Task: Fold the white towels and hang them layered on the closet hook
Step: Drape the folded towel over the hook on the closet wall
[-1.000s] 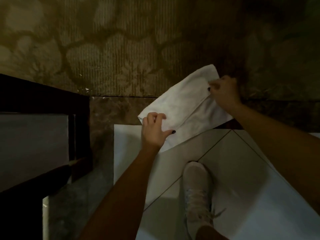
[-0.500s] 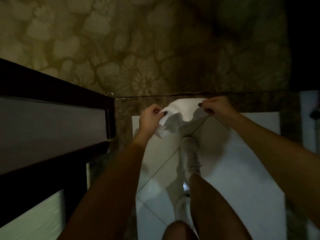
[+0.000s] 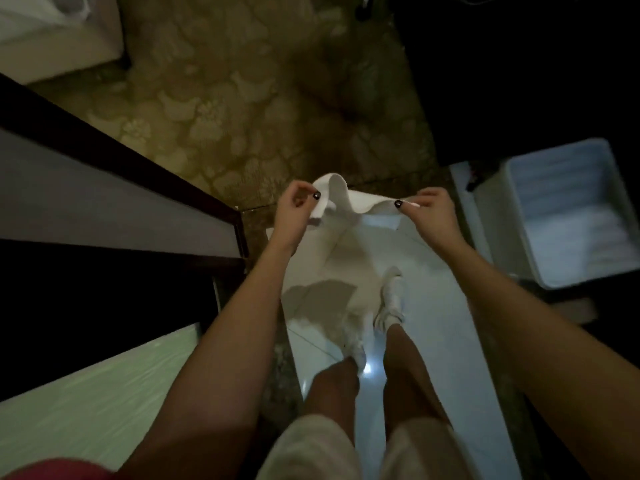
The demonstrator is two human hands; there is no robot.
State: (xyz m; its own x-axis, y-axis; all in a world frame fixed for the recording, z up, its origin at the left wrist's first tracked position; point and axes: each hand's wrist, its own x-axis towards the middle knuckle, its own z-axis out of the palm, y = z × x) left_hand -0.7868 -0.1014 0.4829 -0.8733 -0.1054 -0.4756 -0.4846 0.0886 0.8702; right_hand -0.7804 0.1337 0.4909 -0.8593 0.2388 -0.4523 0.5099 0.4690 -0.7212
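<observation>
Head view: left hand (image 3: 294, 211) and right hand (image 3: 433, 218) pinch the white towel (image 3: 338, 192), which now hangs longer below them; a pale bin (image 3: 568, 216) has come into sight right of the right hand.

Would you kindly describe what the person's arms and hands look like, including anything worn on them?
The left forearm and right forearm are bare, with no sleeves in view. The left hand and right hand have no gloves, and no watch, bracelet or ring shows. The left thumbnail and right thumbnail are painted black; finer detail is lost in the dim light.
</observation>
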